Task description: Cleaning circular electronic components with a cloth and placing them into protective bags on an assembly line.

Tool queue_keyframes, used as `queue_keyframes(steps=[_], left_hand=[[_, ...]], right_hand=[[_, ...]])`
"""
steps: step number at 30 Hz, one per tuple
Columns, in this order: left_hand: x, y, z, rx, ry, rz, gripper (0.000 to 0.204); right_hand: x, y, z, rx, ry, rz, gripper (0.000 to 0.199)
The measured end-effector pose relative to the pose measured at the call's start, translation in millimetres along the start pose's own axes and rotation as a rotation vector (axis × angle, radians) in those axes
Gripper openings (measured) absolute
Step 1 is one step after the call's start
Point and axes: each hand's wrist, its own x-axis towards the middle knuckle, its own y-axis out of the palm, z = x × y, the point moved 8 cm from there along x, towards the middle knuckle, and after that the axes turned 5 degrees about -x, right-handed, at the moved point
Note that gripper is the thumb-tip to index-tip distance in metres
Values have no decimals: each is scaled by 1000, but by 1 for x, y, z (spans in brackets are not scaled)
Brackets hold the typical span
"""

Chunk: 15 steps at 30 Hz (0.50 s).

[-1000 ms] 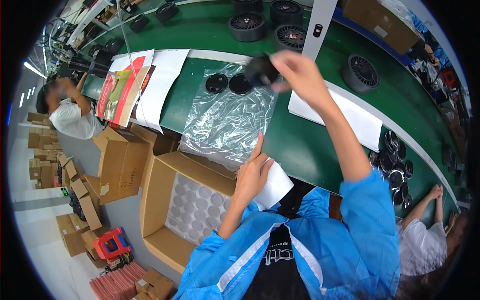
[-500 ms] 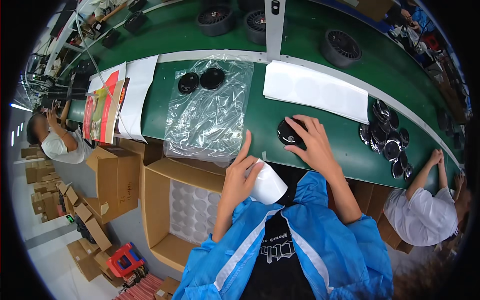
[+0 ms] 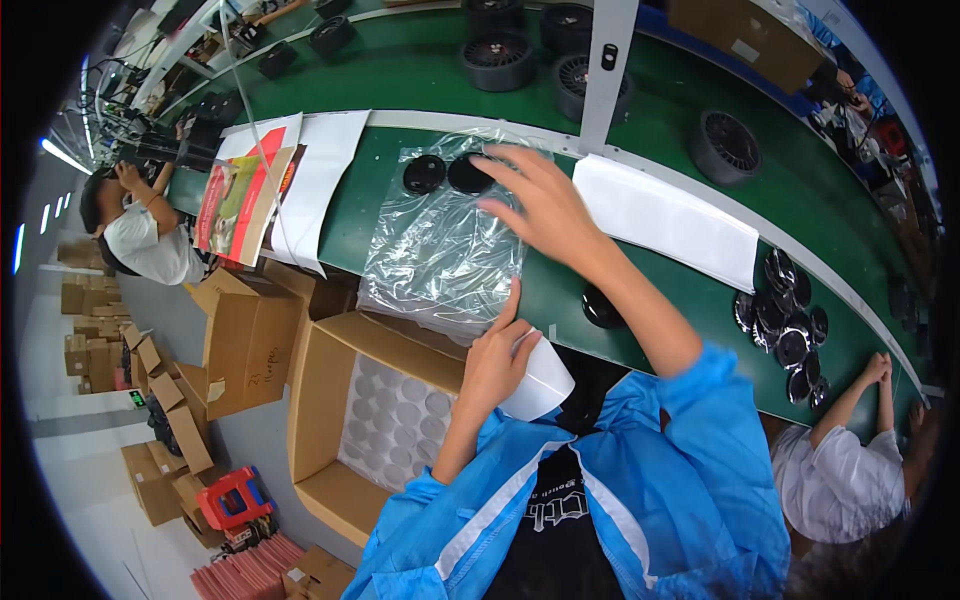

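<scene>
My left hand [image 3: 494, 362] is at the bench's near edge, its thumb and curled fingers gripping a curved white paper sheet [image 3: 541, 385] while the index finger points up. My right hand [image 3: 548, 208] reaches over the bench, fingers apart, its fingertips at the right edge of a glossy black round cap [image 3: 466, 174]. Beside that cap lies a second black cap [image 3: 424, 174]; both rest on a clear plastic bag [image 3: 440, 245]. A third black cap [image 3: 601, 307] sits on the green bench, partly hidden under my right forearm.
White sheets [image 3: 665, 220] lie along the bench's rail, with a pile of black caps [image 3: 792, 345] to their right. An open cardboard box [image 3: 325, 400] of round pieces stands below the bench at left. Wheels [image 3: 725, 148] sit beyond the rail. Co-workers sit on both sides.
My right hand has let go of the black cap on the bench and moved up and left to the caps on the plastic bag. My left hand still grips the white sheet. The view has shifted.
</scene>
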Motion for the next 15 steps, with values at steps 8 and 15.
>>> queue_keyframes(steps=[8,15], left_hand=[[-6,11,2,-31,16,-68,18],[0,12,-2,-52,28,-74,16]], right_hand=[[65,113,-89,-16,-281,407,41],[133,83,-193,64,398,152,41]])
